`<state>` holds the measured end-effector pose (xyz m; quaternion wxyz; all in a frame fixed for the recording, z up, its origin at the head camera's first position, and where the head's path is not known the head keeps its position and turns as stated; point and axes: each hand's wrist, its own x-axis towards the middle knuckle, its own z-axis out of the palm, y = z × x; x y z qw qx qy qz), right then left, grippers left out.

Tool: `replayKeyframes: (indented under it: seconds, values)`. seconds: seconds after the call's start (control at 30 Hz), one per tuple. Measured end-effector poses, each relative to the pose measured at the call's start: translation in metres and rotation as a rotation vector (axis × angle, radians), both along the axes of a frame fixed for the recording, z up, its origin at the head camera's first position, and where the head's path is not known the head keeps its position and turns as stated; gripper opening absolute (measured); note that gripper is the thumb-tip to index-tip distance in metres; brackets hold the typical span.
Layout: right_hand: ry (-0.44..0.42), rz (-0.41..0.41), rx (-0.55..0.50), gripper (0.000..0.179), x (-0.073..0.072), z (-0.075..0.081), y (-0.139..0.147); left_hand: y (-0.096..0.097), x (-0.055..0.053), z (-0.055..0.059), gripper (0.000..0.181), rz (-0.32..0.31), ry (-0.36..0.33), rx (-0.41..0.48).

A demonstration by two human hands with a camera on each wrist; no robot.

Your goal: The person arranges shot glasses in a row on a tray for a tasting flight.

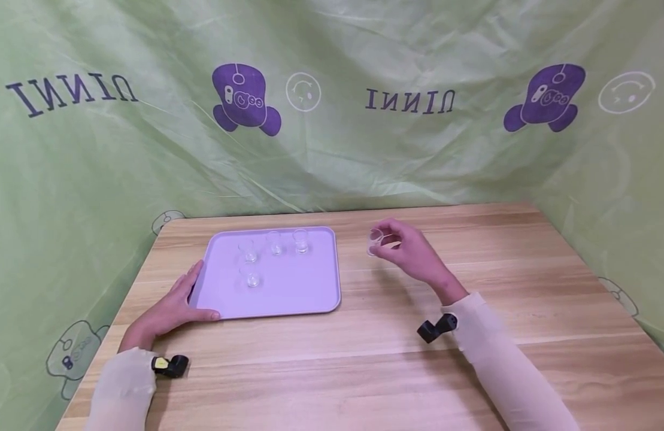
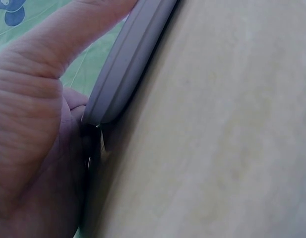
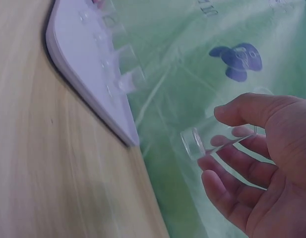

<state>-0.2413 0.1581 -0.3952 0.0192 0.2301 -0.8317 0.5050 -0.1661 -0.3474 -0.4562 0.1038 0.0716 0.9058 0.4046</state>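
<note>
My right hand (image 1: 409,251) holds a small clear shot glass (image 3: 207,136) between thumb and fingers, above the table to the right of the tray. The right wrist view shows its thick base pointing away from the palm. A lilac tray (image 1: 294,299) lies on the left half of the table. On it stand several more clear glasses, among them a back right glass (image 1: 301,242), a left glass (image 1: 249,252) and a front glass (image 1: 252,279). My left hand (image 1: 170,308) rests against the tray's near left corner, its thumb along the front rim and its fingers along the left side.
The wooden table (image 1: 353,371) carries the tray. A green printed curtain (image 1: 332,161) hangs behind the table and along both sides. A small black device (image 1: 438,327) sits on the right wrist, and another black device (image 1: 172,366) on the left.
</note>
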Motion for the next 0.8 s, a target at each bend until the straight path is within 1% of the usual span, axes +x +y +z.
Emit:
replayKeyframes:
  seconds: [0.17, 0.37, 0.53, 0.67, 0.8]
  values:
    - [-0.011, 0.067, -0.020, 0.035, 0.002, -0.004, -0.027, -0.001, -0.001, 0.000, 0.132, 0.005, -0.002, 0.003]
    - [-0.021, 0.127, -0.018, 0.035, 0.003, -0.009, -0.052, 0.000, 0.000, 0.000, 0.132, 0.005, -0.004, 0.009]
    - [-0.026, 0.152, -0.010, 0.033, 0.002, -0.013, -0.070, 0.000, 0.000, 0.000, 0.132, 0.003, 0.001, 0.006]
    - [-0.050, 0.171, -0.003, 0.032, 0.001, -0.017, -0.085, -0.001, 0.000, 0.001, 0.132, 0.008, 0.000, 0.002]
    - [-0.068, 0.183, 0.034, 0.030, 0.002, -0.021, -0.101, -0.001, 0.000, 0.001, 0.132, 0.007, -0.003, 0.002]
